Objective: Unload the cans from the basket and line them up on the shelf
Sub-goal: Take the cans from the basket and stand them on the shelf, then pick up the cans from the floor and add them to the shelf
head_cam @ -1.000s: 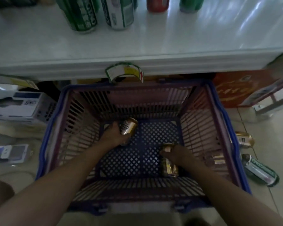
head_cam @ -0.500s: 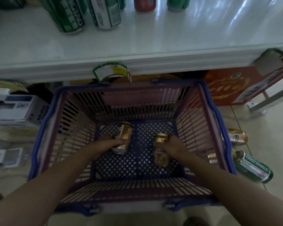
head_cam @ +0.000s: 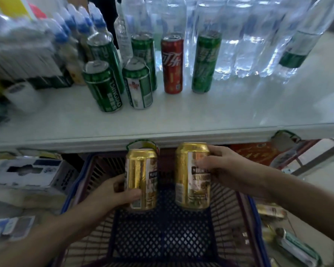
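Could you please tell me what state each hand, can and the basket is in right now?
left hand: gripping left gold can, upright, lifted
right hand: gripping right gold can, upright, lifted
basket: floor shows no cans
red can: standing on shelf

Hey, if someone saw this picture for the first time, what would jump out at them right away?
Two gold cans held upright over the basket, one in the left hand and one in the right hand. Behind them, on the white shelf, a red can stands among green cans, with clear water bottles at the back.
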